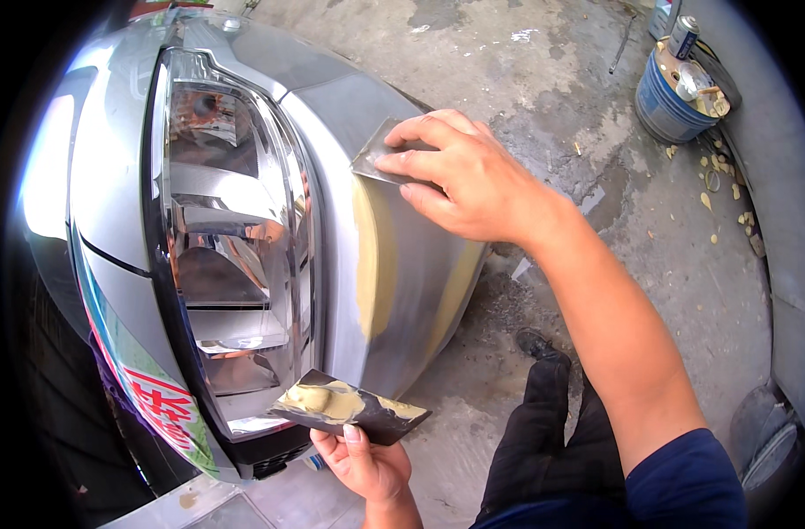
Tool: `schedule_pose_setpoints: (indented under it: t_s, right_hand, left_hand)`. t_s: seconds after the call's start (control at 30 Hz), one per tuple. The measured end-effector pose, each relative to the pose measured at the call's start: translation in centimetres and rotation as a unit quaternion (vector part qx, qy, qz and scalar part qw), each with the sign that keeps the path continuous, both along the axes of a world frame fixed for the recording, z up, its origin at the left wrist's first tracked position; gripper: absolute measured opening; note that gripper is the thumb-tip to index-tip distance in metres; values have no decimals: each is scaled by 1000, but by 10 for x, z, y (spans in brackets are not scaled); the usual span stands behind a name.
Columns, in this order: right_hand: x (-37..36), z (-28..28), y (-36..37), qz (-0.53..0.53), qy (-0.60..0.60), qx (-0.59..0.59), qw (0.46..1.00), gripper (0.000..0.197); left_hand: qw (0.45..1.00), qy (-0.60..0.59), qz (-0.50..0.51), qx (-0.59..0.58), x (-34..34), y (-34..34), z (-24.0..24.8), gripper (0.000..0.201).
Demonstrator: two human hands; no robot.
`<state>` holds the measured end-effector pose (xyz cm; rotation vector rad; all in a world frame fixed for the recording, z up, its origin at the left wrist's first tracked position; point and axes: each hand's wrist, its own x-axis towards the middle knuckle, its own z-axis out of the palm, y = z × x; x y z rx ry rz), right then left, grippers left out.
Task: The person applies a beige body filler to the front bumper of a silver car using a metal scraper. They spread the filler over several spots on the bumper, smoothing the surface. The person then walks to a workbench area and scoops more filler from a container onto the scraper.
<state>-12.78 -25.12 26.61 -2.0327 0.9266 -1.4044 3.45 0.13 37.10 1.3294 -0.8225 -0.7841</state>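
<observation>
– Concrete floor (543, 97) spreads beyond the right fingertips, with a blue bucket (662, 113) farther off. What do they touch?
– Thin grey scraper (370, 160). The right hand (477, 172) has its fingers spread over the face, thumb by the near edge, probably to press it evenly on the car panel (420, 256). Whether the thumb grips beneath, I can't tell.
– And the left hand (371, 467)?
– Thumb and fingers pinch the near edge of a dark plate (386, 423), paste side up, presumably so the creamy tan paste (327, 403) won't slide off.
– How's the panel?
– Dull silver-grey. Just below the right fingers runs a matte yellow strip (380, 278), ragged along its edge; another (457, 295) lies farther right. Left of those fingers sits the glossy headlight (230, 229).
</observation>
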Motion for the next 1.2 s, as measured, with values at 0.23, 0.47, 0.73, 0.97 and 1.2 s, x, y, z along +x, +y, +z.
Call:
schedule_pose_setpoints:
  t_s: [0.23, 0.47, 0.73, 0.97, 1.2]
  right_hand:
    - [-10, 11, 44, 66, 2, 15, 998, 33]
    - [-2, -9, -1, 62, -38, 46, 996, 26]
    - [-13, -6, 27, 51, -30, 35, 998, 33]
    - [-2, -7, 7, 139, -57, 140, 979, 32]
    - [8, -1, 80, 73, -73, 184, 978, 34]
  left_hand:
    - [1000, -5, 3, -4, -2, -5, 1, 41]
    - [1000, -13, 12, -4, -5, -8, -2, 42]
    - [1000, -14, 8, -1, -7, -8, -2, 41]
    - [1000, -12, 17, 3, -1, 1, -3, 40]
    - [1000, 0, -5, -3, -1, 1, -3, 41]
